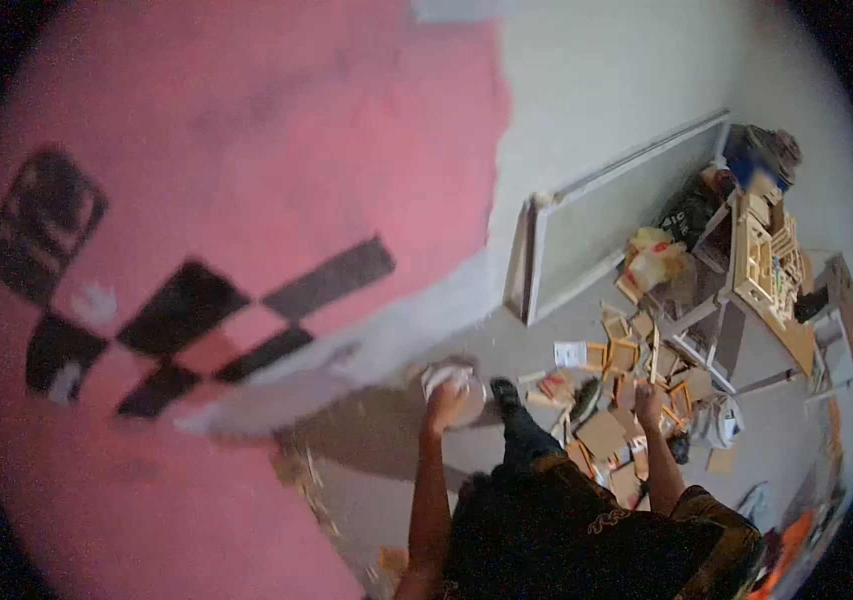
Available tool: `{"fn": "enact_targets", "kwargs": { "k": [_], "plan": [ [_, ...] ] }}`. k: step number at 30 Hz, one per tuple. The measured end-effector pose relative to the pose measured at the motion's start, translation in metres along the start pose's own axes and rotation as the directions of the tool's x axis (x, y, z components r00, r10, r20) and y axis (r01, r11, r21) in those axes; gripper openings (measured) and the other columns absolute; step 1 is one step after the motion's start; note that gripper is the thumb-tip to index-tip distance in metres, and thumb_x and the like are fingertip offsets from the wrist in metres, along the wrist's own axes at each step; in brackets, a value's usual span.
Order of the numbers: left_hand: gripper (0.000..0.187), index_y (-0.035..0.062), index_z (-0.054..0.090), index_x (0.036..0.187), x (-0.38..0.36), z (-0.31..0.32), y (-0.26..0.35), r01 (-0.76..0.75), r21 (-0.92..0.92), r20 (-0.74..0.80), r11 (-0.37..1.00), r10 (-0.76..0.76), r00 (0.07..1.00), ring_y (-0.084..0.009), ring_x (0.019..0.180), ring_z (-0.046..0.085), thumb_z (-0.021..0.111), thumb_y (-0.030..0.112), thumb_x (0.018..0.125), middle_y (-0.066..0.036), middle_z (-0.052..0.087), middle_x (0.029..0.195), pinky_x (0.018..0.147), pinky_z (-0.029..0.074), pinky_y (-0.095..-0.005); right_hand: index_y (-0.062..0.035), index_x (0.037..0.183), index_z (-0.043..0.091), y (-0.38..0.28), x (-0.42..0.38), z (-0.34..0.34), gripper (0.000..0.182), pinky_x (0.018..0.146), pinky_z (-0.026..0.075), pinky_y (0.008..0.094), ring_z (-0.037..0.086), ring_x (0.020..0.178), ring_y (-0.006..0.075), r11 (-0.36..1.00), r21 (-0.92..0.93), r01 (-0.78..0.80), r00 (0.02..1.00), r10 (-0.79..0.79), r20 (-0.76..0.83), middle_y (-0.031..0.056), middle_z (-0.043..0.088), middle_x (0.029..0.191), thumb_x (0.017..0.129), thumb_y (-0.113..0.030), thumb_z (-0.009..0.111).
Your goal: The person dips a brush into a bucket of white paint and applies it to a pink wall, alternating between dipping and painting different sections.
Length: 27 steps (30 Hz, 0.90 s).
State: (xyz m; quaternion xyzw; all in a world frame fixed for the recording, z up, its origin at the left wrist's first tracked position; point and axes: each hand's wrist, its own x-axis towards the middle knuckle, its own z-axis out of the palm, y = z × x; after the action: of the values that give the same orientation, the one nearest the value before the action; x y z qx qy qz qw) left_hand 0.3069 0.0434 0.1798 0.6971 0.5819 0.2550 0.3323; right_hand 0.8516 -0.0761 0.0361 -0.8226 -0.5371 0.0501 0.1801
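On the left, my left hand (444, 407) is closed at the rim of a round white tub (473, 400), holding it over the floor beside my shoe. My right hand (650, 404) is raised in front of the scattered wood pieces, fingers closed. A thin, pale, stick-like thing (656, 352) rises from its top; I cannot tell whether the hand holds it. To my left is a pink painted wall (347, 130) with black checker squares (185, 308) and a dark rounded patch (47, 225). The pink ends in a ragged edge against the pale wall.
Wooden frames and boards (604, 435) lie heaped on the floor ahead. A white-framed panel (627, 205) leans on the pale wall (597, 90). Plastic bags (655, 262) and a table (772, 320) with wooden items stand at the right. A white bucket (724, 421) sits near the heap.
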Motion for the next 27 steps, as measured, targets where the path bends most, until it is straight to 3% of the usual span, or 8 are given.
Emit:
{"fn": "enact_targets", "kwargs": {
  "k": [2,6,9,19,23,25,26,27],
  "plan": [
    [0.035,0.0092,0.054,0.114,-0.038,-0.016,0.015,0.093,-0.094,0.024,0.991,-0.092,0.996,-0.0344,0.094,0.057,0.053,0.022,0.082,-0.018,0.059,0.103,0.079,0.046,-0.0408,0.0018,0.106,0.05,0.05,0.016,0.032,0.032,0.067,0.049,0.0361,0.057,0.074,0.0232,0.932,0.049,0.36,0.928,-0.352,-0.127,0.0121,0.058,0.085,0.088,-0.025,0.05],
    [0.031,0.0102,0.055,0.113,-0.116,-0.015,-0.007,0.232,-0.273,0.016,0.934,-0.237,0.971,-0.0335,0.09,0.059,0.053,0.014,0.082,-0.018,0.059,0.103,0.077,0.047,-0.0388,0.001,0.101,0.054,-0.066,-0.021,-0.069,0.039,0.06,0.05,0.03,0.057,0.075,0.0166,0.656,0.576,-0.488,0.871,0.411,0.27,0.0084,0.06,0.092,0.091,-0.036,0.046],
    [0.031,0.0094,0.055,0.112,-0.167,0.01,-0.044,0.39,-0.437,0.072,0.81,-0.401,0.913,-0.0308,0.087,0.06,0.054,0.012,0.081,-0.018,0.059,0.102,0.076,0.047,-0.0376,-0.0025,0.099,0.056,0.028,-0.02,-0.015,0.039,0.059,0.048,0.028,0.056,0.073,0.0164,0.398,0.734,-0.551,0.808,0.474,0.35,0.0072,0.061,0.088,0.089,-0.039,0.047],
    [0.03,0.0011,0.053,0.107,-0.213,0.129,-0.125,0.496,-0.407,-0.052,0.767,-0.562,0.826,-0.0317,0.087,0.057,0.054,0.021,0.085,-0.017,0.057,0.101,0.078,0.045,-0.0398,-0.0087,0.098,0.058,-0.1,-0.019,0.07,0.026,0.059,0.048,0.0309,0.058,0.073,0.0159,0.664,0.268,-0.698,0.56,0.272,0.783,0.0043,0.061,0.085,0.082,-0.029,0.052],
    [0.026,0.0031,0.053,0.107,-0.163,0.186,-0.144,0.378,-0.706,-0.176,0.6,-0.664,0.726,-0.0278,0.088,0.059,0.052,0.019,0.087,-0.018,0.059,0.1,0.076,0.047,-0.035,-0.0064,0.104,0.058,-0.181,-0.022,0.189,0.031,0.059,0.049,0.0315,0.059,0.071,0.0152,0.849,0.289,-0.442,0.424,-0.087,0.902,0.0055,0.062,0.086,0.082,-0.029,0.06],
    [0.024,0.0033,0.053,0.107,-0.146,0.228,-0.165,0.268,-0.87,-0.11,0.414,-0.692,0.714,-0.0248,0.088,0.06,0.049,0.019,0.089,-0.016,0.059,0.102,0.076,0.047,-0.0334,-0.0037,0.104,0.056,-0.202,-0.011,0.292,0.031,0.055,0.048,0.0342,0.058,0.067,0.0233,0.659,0.318,0.682,0.303,-0.65,0.696,0.0116,0.06,0.083,0.08,-0.022,0.06],
    [0.024,0.0034,0.053,0.108,-0.14,0.238,-0.176,0.333,-0.87,-0.031,0.365,-0.712,0.701,-0.0243,0.089,0.06,0.049,0.019,0.089,-0.015,0.059,0.103,0.076,0.047,-0.033,-0.0028,0.106,0.055,-0.249,-0.017,0.313,0.031,0.056,0.048,0.036,0.058,0.067,0.0272,0.215,0.213,0.953,0.018,-0.743,0.669,0.0142,0.059,0.083,0.079,-0.018,0.059],
    [0.025,0.0035,0.052,0.109,-0.136,0.25,-0.187,0.397,-0.864,0.052,0.31,-0.729,0.683,-0.0239,0.089,0.06,0.049,0.018,0.089,-0.014,0.058,0.104,0.076,0.047,-0.0326,-0.0027,0.108,0.051,-0.269,-0.022,0.357,0.032,0.061,0.048,0.0406,0.058,0.073,0.0341,0.462,0.184,0.868,0.093,-0.513,0.854,0.0186,0.056,0.084,0.077,-0.009,0.053]
  ]
}}
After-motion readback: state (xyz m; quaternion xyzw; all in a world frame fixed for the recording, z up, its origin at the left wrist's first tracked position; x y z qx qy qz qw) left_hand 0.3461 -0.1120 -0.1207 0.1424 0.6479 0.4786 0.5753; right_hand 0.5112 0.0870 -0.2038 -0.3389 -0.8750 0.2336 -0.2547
